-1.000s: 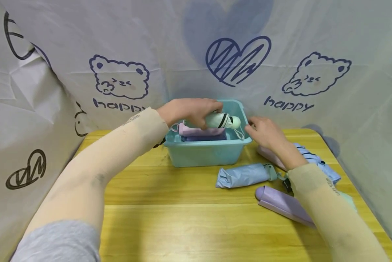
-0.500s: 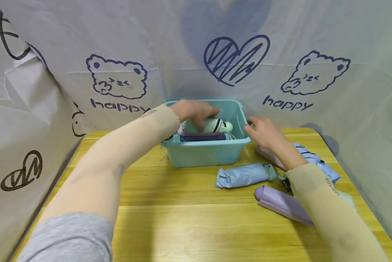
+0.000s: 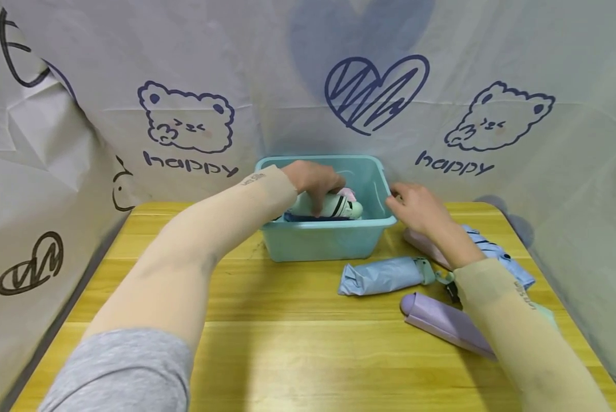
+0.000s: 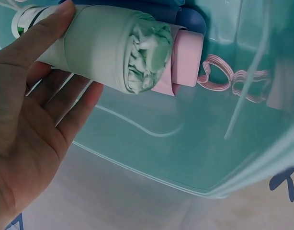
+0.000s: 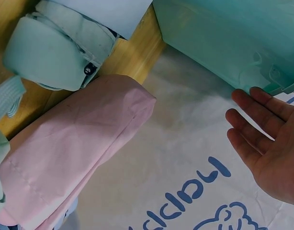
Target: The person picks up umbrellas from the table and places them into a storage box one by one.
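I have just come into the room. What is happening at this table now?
A person's left hand holds a pale green umbrella inside the teal plastic bin, where a pink umbrella and a dark blue item also lie. The right hand is at the bin's right rim. Outside, on the wooden table, lie a light blue umbrella and a lavender umbrella.

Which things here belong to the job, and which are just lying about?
In the job: left hand, held green umbrella, tub, inner pink umbrella, navy umbrella, right hand.
Apparently lying about: blue umbrella, purple umbrella, striped umbrella, outer pink umbrella.
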Available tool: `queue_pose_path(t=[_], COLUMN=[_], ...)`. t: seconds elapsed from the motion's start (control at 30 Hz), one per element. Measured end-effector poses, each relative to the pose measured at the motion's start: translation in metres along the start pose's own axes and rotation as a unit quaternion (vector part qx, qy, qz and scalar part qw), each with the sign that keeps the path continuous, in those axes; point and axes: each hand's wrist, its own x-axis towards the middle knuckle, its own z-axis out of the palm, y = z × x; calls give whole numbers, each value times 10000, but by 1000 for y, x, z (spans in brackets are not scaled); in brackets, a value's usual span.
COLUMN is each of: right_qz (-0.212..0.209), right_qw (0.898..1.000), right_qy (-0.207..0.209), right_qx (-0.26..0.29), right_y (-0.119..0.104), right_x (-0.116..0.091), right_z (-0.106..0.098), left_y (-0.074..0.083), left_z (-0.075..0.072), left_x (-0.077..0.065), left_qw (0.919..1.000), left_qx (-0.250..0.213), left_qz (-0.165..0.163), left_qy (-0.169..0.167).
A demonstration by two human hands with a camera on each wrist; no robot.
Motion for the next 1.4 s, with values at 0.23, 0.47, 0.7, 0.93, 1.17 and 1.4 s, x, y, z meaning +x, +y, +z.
queue_pose_path(t=[0.23,0.47,0.7,0.93,1.17,1.4], right_qz=[-20,-47,-86,-118,-68,-76], right_qw=[10000,10000,10000,9999,10000,10000], right_qy=[-5,17,36,46,-18,-15], right_qx=[14,-17,-3,-33,-6,16], right_y=[-3,-5,-4,-4,-3,-2], right_x=[0,0,1,0,-1,-1], right_z=[0,-1,-1,0,-1,-1], left_y=[1,4,9,6,-4,-11], left_z=[2,4,3,-6,-26,-41], left_x=[7,7,5,-1,-15,-38], left_qw=[9997,9992,9990,9988,9990,9945], left_qx=[114,331,306,363,44,-83], left_qz=[-166,-24,-90,-279,-158,-177], left_qy=[-133,-233,-300,-143,407,1024])
